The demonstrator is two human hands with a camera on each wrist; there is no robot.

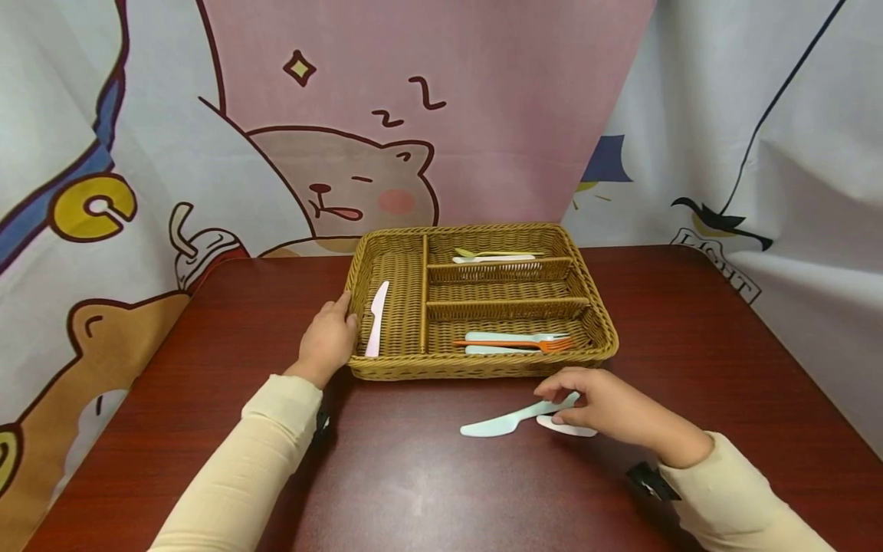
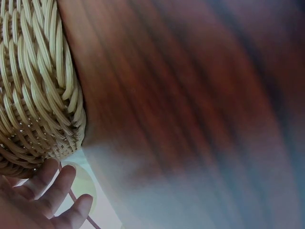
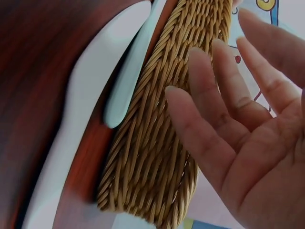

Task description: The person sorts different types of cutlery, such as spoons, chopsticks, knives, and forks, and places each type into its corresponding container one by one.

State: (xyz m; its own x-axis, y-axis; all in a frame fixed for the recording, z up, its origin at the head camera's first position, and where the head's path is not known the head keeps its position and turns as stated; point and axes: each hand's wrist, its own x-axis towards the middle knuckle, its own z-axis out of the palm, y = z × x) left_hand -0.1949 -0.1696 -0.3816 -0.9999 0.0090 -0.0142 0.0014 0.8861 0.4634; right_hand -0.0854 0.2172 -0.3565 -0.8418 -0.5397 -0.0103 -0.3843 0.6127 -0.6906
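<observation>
A woven cutlery basket (image 1: pixel 386 368) stands on the dark red table. My left hand (image 1: pixel 329 337) touches its left side; in the left wrist view, the fingers (image 2: pixel 59 183) lie loosely spread by the wicker wall. My right hand (image 1: pixel 607 402) hovers just in front of the basket, over a pale green knife (image 1: pixel 493 426) and a white knife (image 1: pixel 569 427) on the table. In the right wrist view, the fingers of that hand (image 3: pixel 257 129) are apart and hold nothing. The white knife (image 3: pixel 88 90) lies beside the pale green handle (image 3: pixel 126 90).
A pale pink knife (image 1: pixel 376 322) lies in the basket's left compartment. The back compartment has a yellow utensil (image 1: pixel 497 253) and a white one (image 1: pixel 493 259). In the front compartment, an orange fork (image 1: pixel 513 344) lies among pale pieces. A printed curtain (image 1: pixel 510 115) hangs behind the table (image 1: pixel 393 475).
</observation>
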